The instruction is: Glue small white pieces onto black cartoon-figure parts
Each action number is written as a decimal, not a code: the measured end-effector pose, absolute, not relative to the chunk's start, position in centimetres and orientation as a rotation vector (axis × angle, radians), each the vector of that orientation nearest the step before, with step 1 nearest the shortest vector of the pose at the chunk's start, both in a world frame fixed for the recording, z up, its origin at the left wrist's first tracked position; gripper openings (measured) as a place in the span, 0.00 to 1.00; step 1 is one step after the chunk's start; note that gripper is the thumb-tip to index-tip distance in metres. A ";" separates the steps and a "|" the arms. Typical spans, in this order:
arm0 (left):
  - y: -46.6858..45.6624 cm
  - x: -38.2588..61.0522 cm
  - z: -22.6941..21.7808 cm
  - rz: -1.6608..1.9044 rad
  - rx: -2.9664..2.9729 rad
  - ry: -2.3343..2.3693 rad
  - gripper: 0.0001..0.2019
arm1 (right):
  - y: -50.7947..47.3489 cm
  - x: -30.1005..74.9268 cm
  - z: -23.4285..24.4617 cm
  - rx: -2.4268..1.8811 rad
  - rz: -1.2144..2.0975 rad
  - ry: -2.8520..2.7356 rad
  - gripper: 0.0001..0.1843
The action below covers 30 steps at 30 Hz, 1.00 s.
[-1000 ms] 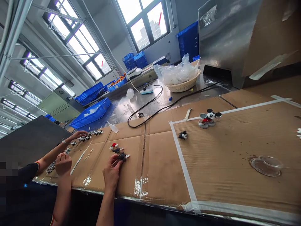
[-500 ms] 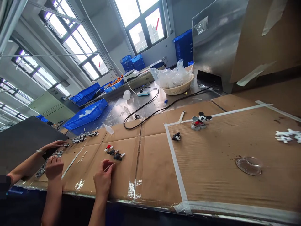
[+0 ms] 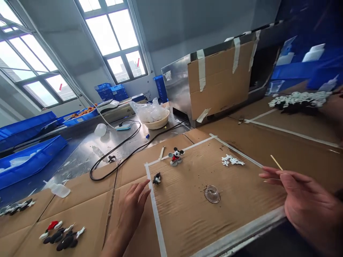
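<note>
My left hand (image 3: 135, 205) reaches over the cardboard with thumb and fingers apart, holding nothing. Just beyond its fingertips lies a small black-and-white mouse head piece (image 3: 157, 178), apart from them. A thin wooden stick (image 3: 276, 162) is pinched in my right hand (image 3: 302, 200), pointing up and left. Between the hands sits a small clear dish (image 3: 212, 194) with brown specks around it. Farther back a mouse figurine (image 3: 175, 157) with a red body stands upright on the taped square. White figure parts (image 3: 232, 160) lie in a cluster left of my right hand.
Loose black, red and white figure parts (image 3: 64, 235) lie at lower left, near a squeeze bottle (image 3: 59, 189). A black cable (image 3: 128, 157) loops behind. Beyond it are a basket of plastic bags (image 3: 155, 123) and a metal box (image 3: 178, 91). White-topped parts (image 3: 300, 100) stand far right.
The view has swung right, and my right hand with the wooden stick has come in. My left hand has moved from the loose figure parts toward the head piece. Another person's hands have left view.
</note>
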<state>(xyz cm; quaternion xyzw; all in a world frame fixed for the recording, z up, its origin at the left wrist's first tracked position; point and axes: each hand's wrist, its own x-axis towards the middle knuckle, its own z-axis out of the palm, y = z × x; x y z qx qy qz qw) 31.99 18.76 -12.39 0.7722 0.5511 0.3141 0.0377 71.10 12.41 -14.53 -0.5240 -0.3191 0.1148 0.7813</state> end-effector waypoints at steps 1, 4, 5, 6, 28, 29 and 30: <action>19.6 32.7 -12.5 0.928 2.349 1.740 0.17 | 12.5 71.1 -14.7 -1.121 0.235 -0.693 0.19; 21.7 34.4 -12.6 0.770 2.310 1.853 0.26 | 12.8 71.4 -15.7 -1.060 0.155 -0.707 0.14; 22.3 34.9 -12.5 0.714 2.311 1.856 0.28 | 12.8 71.5 -16.0 -1.050 0.142 -0.721 0.13; 22.9 35.3 -12.4 0.663 2.312 1.850 0.29 | 12.8 71.6 -16.2 -1.044 0.138 -0.739 0.12; 15.1 42.1 -10.5 1.318 0.624 1.097 0.22 | 12.1 71.4 -16.5 -0.966 0.205 -0.822 0.04; 14.9 42.1 -10.7 1.321 0.610 1.102 0.22 | 12.2 71.4 -16.5 -0.963 0.213 -0.818 0.03; 14.8 42.1 -10.8 1.320 0.611 1.103 0.22 | 12.2 71.5 -16.5 -0.962 0.217 -0.815 0.03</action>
